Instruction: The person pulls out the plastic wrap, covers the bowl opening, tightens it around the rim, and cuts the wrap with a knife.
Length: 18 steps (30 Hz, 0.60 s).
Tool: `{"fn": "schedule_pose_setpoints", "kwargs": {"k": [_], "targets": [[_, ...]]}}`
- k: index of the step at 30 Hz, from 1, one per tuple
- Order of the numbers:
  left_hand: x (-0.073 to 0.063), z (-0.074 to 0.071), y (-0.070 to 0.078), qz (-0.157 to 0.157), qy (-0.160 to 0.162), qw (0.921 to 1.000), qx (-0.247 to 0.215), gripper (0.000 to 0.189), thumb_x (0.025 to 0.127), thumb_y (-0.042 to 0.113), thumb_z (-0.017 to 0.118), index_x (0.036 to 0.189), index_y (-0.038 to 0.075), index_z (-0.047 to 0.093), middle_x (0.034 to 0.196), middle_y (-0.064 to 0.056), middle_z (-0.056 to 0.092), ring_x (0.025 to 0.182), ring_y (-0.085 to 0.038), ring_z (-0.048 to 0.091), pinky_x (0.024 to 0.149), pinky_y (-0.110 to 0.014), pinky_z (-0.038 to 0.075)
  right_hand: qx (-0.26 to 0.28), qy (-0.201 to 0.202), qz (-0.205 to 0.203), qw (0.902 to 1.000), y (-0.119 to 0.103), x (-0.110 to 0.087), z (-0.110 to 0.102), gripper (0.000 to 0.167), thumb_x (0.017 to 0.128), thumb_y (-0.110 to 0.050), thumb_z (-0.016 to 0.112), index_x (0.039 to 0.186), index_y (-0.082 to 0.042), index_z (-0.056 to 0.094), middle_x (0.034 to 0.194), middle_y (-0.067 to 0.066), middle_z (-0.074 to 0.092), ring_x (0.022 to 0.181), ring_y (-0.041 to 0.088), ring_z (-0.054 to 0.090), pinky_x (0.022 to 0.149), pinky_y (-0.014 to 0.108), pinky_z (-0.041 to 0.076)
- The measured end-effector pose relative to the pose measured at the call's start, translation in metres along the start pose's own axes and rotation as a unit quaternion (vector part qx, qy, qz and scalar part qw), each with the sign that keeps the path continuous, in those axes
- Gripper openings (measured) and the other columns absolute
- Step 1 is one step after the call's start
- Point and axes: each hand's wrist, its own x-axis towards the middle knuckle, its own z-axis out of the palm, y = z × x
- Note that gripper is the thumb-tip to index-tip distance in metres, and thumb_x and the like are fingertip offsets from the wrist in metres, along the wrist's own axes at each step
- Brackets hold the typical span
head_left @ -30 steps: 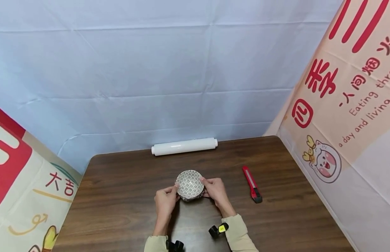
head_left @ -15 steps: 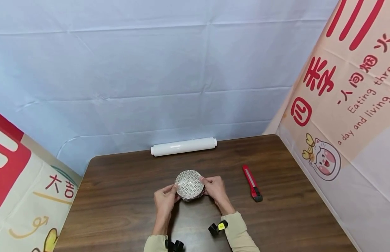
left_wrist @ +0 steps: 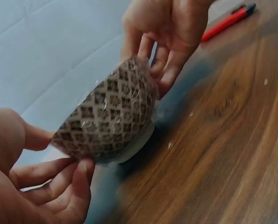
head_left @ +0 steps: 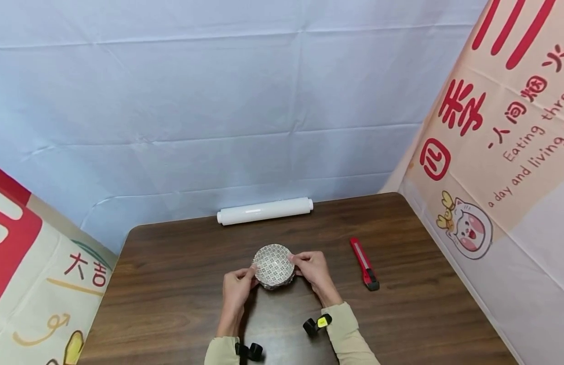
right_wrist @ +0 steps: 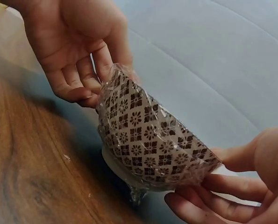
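Observation:
A small bowl (head_left: 273,265) with a dark floral pattern on pale ground sits near the middle of the table. Clear plastic film (right_wrist: 114,77) covers its outside, crinkled at the edge, and a twisted bit hangs by the foot. My left hand (head_left: 237,289) pinches the left side of the rim, thumb on top and fingers beneath. On the opposite side, my right hand (head_left: 314,271) pinches the rim likewise. The left wrist view shows the pale foot (left_wrist: 138,145) low over the wood; whether it touches is unclear.
A white roll of film (head_left: 265,211) lies along the back edge of the wooden table (head_left: 172,284). To the right of my right hand lies a red utility knife (head_left: 365,264) with a black end. Cloth hangings (head_left: 209,101) stand behind and at both sides.
The head view shifts slightly. Both hands keep their pinch on the bowl's rim, and the bowl, roll and knife stay in place.

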Motion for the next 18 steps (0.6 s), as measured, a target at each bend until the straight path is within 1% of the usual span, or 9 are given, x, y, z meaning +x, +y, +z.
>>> {"fn": "schedule_pose_setpoints", "kwargs": {"k": [4, 6, 9, 12, 14, 16, 18], "targets": [[0.001, 0.001, 0.006, 0.008, 0.014, 0.9998, 0.012, 0.032, 0.100, 0.033, 0.073, 0.100, 0.002, 0.083, 0.088, -0.010, 0.079, 0.074, -0.016, 0.073, 0.070, -0.027, 0.059, -0.012, 0.010, -0.008, 0.9998, -0.005, 0.002, 0.000, 0.023, 0.092, -0.017, 0.081, 0.093, 0.006, 0.081, 0.087, 0.012, 0.079, 0.065, 0.008, 0.068, 0.064, 0.028, 0.063], [0.002, 0.001, 0.008, 0.012, 0.010, 0.9997, 0.017, 0.035, 0.099, 0.036, 0.074, 0.099, 0.002, 0.083, 0.084, -0.008, 0.079, 0.073, -0.015, 0.073, 0.069, -0.027, 0.059, -0.007, 0.009, -0.010, 0.9999, -0.006, 0.002, 0.000, 0.024, 0.093, -0.016, 0.081, 0.096, 0.008, 0.080, 0.089, 0.014, 0.079, 0.068, 0.009, 0.069, 0.065, 0.029, 0.063], [0.004, -0.001, 0.009, -0.001, -0.010, 0.9999, -0.003, 0.041, 0.097, 0.038, 0.076, 0.100, -0.002, 0.082, 0.079, -0.007, 0.079, 0.069, -0.013, 0.073, 0.067, -0.025, 0.061, 0.008, -0.010, 0.001, 0.9999, -0.007, 0.001, -0.002, 0.026, 0.094, -0.015, 0.078, 0.101, 0.010, 0.078, 0.094, 0.015, 0.078, 0.073, 0.010, 0.070, 0.067, 0.029, 0.064], [0.005, -0.004, 0.007, -0.024, -0.047, 0.9976, -0.044, 0.050, 0.098, 0.038, 0.076, 0.108, -0.011, 0.077, 0.079, -0.008, 0.079, 0.067, -0.011, 0.074, 0.067, -0.024, 0.063, 0.025, -0.042, 0.025, 0.9985, -0.006, 0.000, -0.004, 0.029, 0.096, -0.016, 0.075, 0.107, 0.011, 0.075, 0.094, 0.013, 0.076, 0.076, 0.012, 0.071, 0.066, 0.028, 0.064], [0.006, -0.006, 0.004, -0.041, -0.081, 0.9934, -0.071, 0.058, 0.100, 0.039, 0.072, 0.117, -0.016, 0.072, 0.083, -0.009, 0.079, 0.069, -0.010, 0.074, 0.069, -0.024, 0.064, 0.036, -0.066, 0.037, 0.9965, -0.004, 0.000, -0.004, 0.030, 0.099, -0.016, 0.072, 0.111, 0.011, 0.073, 0.092, 0.010, 0.076, 0.076, 0.012, 0.071, 0.066, 0.028, 0.064], [0.007, -0.006, 0.001, -0.053, -0.116, 0.9874, -0.094, 0.062, 0.104, 0.040, 0.067, 0.124, -0.019, 0.066, 0.087, -0.007, 0.078, 0.072, -0.009, 0.073, 0.073, -0.024, 0.064, 0.045, -0.089, 0.045, 0.9940, -0.002, 0.000, -0.004, 0.032, 0.101, -0.016, 0.068, 0.113, 0.013, 0.072, 0.089, 0.008, 0.076, 0.075, 0.012, 0.071, 0.064, 0.027, 0.063], [0.007, -0.006, -0.002, -0.062, -0.140, 0.9827, -0.104, 0.062, 0.107, 0.040, 0.062, 0.126, -0.019, 0.063, 0.089, -0.005, 0.076, 0.073, -0.008, 0.071, 0.075, -0.024, 0.064, 0.048, -0.108, 0.043, 0.9920, 0.000, 0.000, -0.003, 0.033, 0.103, -0.016, 0.064, 0.115, 0.015, 0.070, 0.086, 0.007, 0.075, 0.074, 0.012, 0.071, 0.064, 0.026, 0.062]]}}
